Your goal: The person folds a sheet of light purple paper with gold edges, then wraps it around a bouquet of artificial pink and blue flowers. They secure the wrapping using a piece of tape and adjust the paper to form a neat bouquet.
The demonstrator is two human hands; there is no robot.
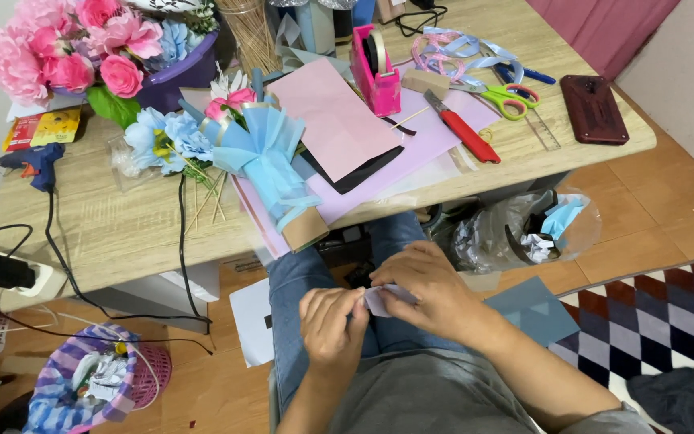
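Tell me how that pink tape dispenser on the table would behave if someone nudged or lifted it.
The pink tape dispenser stands tall and narrow on the table, so a sideways nudge might tip it. Its blocky base suggests some weight, probably steadying it. The hard plastic looks stiff and smooth, perhaps slightly slippery.

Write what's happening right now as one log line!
left hand: pinching small pale paper piece | right hand: gripping same piece | place: over lap, below wooden table | nearby: blue bouquet, pink tape dispenser
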